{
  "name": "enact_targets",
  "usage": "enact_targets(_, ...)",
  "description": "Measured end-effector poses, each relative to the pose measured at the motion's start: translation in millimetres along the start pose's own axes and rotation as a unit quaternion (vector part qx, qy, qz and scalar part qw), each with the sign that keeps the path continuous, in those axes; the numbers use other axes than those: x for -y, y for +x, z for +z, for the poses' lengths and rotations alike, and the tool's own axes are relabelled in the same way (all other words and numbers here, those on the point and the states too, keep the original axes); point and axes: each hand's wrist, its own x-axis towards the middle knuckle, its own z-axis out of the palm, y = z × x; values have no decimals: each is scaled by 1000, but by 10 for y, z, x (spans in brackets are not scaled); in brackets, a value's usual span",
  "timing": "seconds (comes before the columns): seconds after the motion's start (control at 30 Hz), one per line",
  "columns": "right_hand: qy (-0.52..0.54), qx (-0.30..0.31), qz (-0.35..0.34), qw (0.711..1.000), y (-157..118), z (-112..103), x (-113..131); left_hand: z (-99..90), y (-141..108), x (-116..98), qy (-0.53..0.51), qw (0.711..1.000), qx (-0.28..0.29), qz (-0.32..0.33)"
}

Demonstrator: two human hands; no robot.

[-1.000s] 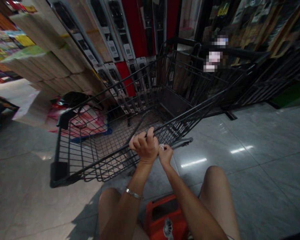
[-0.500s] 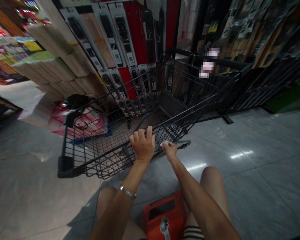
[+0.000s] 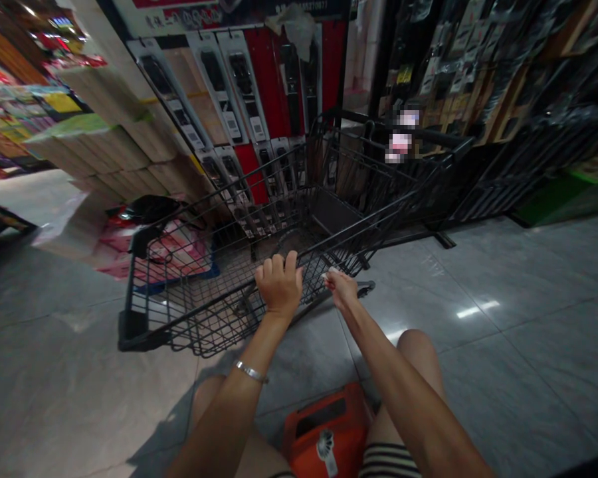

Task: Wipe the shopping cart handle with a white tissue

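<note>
— Drawn farther from left hand (image 3: 280, 284) since earlier: right hand (image 3: 341, 287).
— Nearest?
— Smooth orange casing (image 3: 303, 450), white fan-shaped emblem (image 3: 325, 445).
— And each grip?
— Left, curled over side of black wire cart (image 3: 336, 212); right, narrow, pinching white wad (image 3: 333, 271) near cart's mesh.
— Beyond?
— Hanging packs (image 3: 244, 83), code-printed labels (image 3: 232, 125); above, sign (image 3: 194, 16), writing too blurred to read.

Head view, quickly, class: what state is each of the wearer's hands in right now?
Left hand: closed over the near side of the shopping cart.
Right hand: closed, pinching a small white scrap.
</note>
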Motion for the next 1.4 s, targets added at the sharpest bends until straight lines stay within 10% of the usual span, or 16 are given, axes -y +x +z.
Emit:
enact_targets(0.73, -83, -69, -142, 984, -95, 11, 9, 172, -100, -47, -55, 994, -41, -88)
enact_targets(1.4, -223, -63, -160, 959, -28, -161, -691, 240, -120, -2, -54, 991, -83, -88)
